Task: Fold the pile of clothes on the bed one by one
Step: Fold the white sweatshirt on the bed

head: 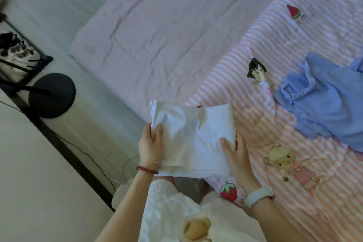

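Observation:
A white garment [193, 135], folded into a rough rectangle, is held over the near edge of the bed. My left hand [150, 143] grips its left edge, thumb on top and fingers underneath. My right hand [234, 152] holds its right edge the same way, thumb lying on the cloth. A crumpled blue garment [322, 102] lies unfolded on the pink striped blanket [294, 45] to the right.
A plain pale pink sheet [157, 35] covers the far left part of the bed. Left of the bed are a round black stand base [52, 95], cables on the floor, and a dark-framed rack [17, 51].

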`<move>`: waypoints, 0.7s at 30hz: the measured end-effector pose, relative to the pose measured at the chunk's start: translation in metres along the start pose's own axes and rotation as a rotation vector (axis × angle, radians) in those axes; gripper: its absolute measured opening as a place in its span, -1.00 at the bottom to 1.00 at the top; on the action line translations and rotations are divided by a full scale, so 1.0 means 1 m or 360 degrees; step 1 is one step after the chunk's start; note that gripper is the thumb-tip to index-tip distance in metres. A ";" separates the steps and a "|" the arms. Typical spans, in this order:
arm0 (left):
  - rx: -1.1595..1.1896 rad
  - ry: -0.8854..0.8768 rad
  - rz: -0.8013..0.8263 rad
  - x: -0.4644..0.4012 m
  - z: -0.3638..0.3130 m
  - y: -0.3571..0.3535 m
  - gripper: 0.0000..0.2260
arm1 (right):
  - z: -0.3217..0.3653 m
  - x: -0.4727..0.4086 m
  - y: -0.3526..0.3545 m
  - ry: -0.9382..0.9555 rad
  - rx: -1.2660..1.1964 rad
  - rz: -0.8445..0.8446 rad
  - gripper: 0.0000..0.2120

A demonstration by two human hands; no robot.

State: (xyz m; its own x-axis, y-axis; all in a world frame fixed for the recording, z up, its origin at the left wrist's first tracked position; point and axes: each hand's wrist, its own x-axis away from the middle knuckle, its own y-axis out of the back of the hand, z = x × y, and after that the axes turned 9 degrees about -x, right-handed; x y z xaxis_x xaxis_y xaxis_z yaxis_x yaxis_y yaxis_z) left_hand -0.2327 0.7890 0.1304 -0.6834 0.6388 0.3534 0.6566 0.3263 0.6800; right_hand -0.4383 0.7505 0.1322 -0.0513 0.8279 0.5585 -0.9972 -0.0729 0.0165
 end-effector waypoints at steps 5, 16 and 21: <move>0.0149 0.0151 -0.0165 -0.057 0.028 0.071 -0.69 | 0.023 -0.019 -0.106 0.0108 0.0234 0.0142 -0.74; 0.0288 0.0344 -0.0379 -0.203 0.086 0.220 -0.73 | 0.065 -0.059 -0.336 0.0253 0.0590 0.0306 -0.78; 0.0347 0.0429 -0.0490 -0.262 0.097 0.262 -0.77 | 0.088 -0.092 -0.417 0.0249 0.0680 0.0434 -0.78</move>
State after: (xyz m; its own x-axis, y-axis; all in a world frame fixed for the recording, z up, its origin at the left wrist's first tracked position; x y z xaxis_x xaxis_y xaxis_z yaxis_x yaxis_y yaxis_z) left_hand 0.1496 0.7743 0.1535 -0.8968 0.2946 0.3301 0.4420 0.6299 0.6387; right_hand -0.0130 0.6559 0.1472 -0.3458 0.8178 0.4599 -0.8371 -0.4904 0.2426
